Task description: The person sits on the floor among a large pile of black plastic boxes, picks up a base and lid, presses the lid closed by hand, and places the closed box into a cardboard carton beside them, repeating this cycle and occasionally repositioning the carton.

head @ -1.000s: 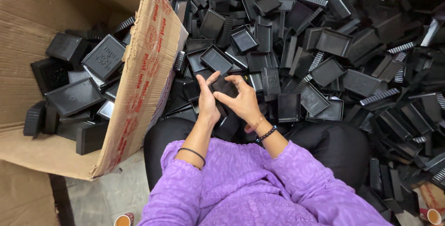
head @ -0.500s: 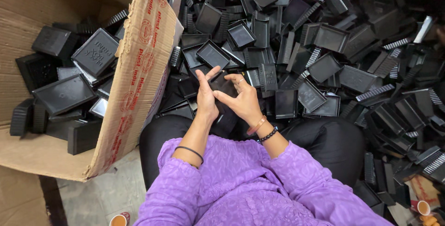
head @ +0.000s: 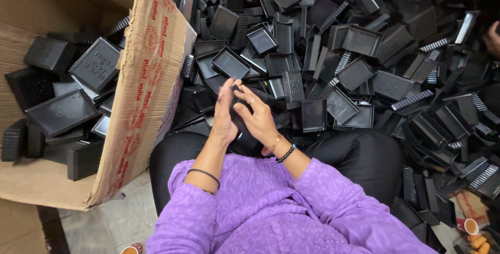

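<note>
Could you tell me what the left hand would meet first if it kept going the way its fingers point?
The left hand points up the picture, away from the body. Probably it would first meet the open black tray just beyond its fingertips, on the pile; depth is hard to judge.

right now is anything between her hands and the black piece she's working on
No. Both the left hand and right hand already press directly on the small black plastic piece, held between them above the lap. The piece is mostly hidden by the hands; nothing visible comes between them.

Both hands, left (head: 225, 112) and right (head: 259, 118), clasp 1 black plastic tray (head: 240, 121) (mostly hidden) above the tray heap (head: 364, 66).
</note>
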{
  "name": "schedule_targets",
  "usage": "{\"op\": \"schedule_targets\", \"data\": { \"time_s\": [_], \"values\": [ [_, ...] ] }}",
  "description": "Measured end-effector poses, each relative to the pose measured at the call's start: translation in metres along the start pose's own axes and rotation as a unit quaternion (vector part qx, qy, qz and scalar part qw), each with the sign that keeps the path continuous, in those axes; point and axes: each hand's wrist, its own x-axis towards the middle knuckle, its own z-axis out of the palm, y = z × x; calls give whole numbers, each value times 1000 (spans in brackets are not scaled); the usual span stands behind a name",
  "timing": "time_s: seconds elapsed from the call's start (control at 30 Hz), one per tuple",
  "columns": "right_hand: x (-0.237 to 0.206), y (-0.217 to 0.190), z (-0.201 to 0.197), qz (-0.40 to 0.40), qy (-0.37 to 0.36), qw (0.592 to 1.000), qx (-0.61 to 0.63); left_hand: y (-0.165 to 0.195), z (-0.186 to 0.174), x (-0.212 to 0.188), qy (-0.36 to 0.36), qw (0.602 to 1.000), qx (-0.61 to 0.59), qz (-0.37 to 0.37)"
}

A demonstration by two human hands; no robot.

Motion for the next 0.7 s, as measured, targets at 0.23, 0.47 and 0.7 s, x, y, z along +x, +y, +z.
{"op": "schedule_targets", "data": {
  "time_s": [0.23, 0.47, 0.7],
  "values": [
    [-18, 12, -31, 305, -95, 883, 345, 22, 13, -11, -34, 998, -35, 27],
    [-11, -1, -39, 258, -70, 907, 324, 21, 50, -48, 130, 919, 347, 136],
    [58, 69, -69, 75, 61, 968, -233, 224, 7, -62, 222, 691, 477, 495]
  ]
}}
